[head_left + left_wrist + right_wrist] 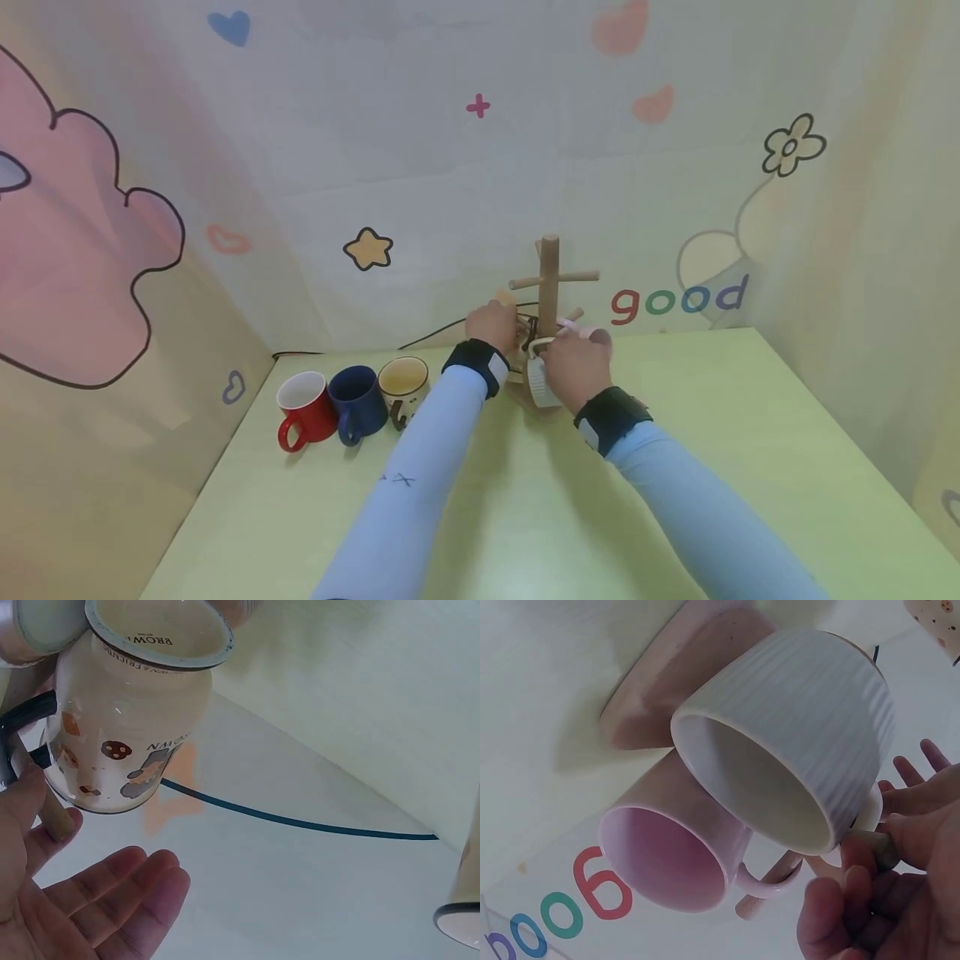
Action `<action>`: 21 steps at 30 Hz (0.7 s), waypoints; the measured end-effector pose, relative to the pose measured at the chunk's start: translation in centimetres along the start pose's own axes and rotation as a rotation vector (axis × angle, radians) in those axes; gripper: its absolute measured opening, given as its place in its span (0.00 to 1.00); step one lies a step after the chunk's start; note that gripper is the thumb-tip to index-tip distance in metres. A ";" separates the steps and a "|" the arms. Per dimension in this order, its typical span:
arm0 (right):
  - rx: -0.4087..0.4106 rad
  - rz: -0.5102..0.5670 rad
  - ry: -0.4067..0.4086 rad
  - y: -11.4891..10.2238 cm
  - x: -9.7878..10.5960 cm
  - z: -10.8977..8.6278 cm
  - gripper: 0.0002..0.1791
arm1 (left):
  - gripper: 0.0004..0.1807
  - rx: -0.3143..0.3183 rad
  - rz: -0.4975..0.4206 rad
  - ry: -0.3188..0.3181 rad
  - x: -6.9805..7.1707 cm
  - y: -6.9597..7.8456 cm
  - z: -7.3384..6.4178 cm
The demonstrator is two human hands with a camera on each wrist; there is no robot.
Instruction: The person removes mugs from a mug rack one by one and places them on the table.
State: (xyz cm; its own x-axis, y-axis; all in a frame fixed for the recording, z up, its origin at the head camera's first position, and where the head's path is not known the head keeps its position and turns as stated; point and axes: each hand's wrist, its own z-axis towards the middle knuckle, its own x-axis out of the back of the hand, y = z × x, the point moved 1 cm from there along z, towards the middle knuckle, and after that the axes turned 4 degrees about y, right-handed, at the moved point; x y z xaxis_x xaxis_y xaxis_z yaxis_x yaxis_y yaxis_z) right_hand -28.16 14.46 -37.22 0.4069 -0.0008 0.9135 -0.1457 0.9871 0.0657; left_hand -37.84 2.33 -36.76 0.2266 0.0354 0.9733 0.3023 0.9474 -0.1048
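A wooden mug tree [549, 283] stands at the back of the table with mugs hanging from its pegs. My left hand [491, 325] pinches a peg [54, 814] between thumb and forefinger, its other fingers extended. On that peg hangs a cream cartoon mug [124, 727] by its dark handle. My right hand [579, 367], fingers curled, pinches the end of another peg [877, 849]. A white ribbed mug [802, 727] hangs there by its handle, mouth tilted downward. Beside it, a pink mug [682, 847] hangs on a further peg.
On the table's left stand a red mug [307, 408], a blue mug [360, 400] and a cream mug with a brown handle [405, 383], in a row. A dark cable [435, 335] runs along the patterned backdrop behind the mug tree.
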 end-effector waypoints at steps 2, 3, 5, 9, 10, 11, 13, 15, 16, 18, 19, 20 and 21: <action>0.002 -0.007 0.004 -0.1 0.1 0.0 0.14 | 0.14 0.008 0.010 0.001 -0.1 0.0 0.1; 0.007 -0.016 0.004 -0.2 0.1 -0.1 0.13 | 0.14 0.012 0.014 0.000 -0.1 0.1 0.1; 0.019 -0.040 0.001 -0.2 0.1 -0.1 0.12 | 0.13 0.019 0.012 -0.003 0.0 0.1 0.0; 0.065 -0.086 0.000 0.1 -0.2 0.0 0.07 | 0.12 0.032 0.003 -0.016 0.8 0.2 -0.4; 0.074 -0.101 -0.003 0.2 -0.2 0.0 0.06 | 0.11 0.034 0.003 -0.016 1.0 0.2 -0.5; 0.066 -0.095 -0.008 0.3 -0.3 0.1 0.06 | 0.10 0.035 0.004 -0.015 1.1 0.2 -0.5; 0.027 -0.066 -0.022 0.7 -0.2 0.2 0.08 | 0.09 0.034 0.013 -0.008 1.3 0.2 -0.7; -0.019 -0.032 -0.047 1.1 -0.3 0.4 0.11 | 0.09 0.034 0.023 -0.001 1.4 0.3 -0.8; -0.046 -0.004 -0.053 1.3 -0.3 0.5 0.14 | 0.09 0.033 0.031 0.002 1.3 0.4 -0.8; -0.086 0.045 -0.066 1.7 -0.4 0.6 0.16 | 0.10 0.037 0.038 0.010 1.1 0.5 -0.9; -0.094 0.057 -0.070 1.8 -0.4 0.6 0.17 | 0.10 0.038 0.041 0.017 1.0 0.6 -1.0; -0.096 0.063 -0.072 2.0 -0.5 0.6 0.16 | 0.10 0.040 0.043 0.026 0.8 0.7 -1.1; -0.097 0.066 -0.073 2.1 -0.5 0.6 0.16 | 0.10 0.041 0.046 0.036 0.7 0.8 -1.3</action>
State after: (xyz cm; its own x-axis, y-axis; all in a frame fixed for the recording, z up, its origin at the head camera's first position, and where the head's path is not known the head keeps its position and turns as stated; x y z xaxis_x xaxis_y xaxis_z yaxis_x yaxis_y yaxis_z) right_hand -29.23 16.40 -37.29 0.3323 0.0568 0.9415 -0.0810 0.9962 -0.0315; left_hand -36.30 2.68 -36.45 0.2731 0.0684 0.9596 0.2523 0.9575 -0.1401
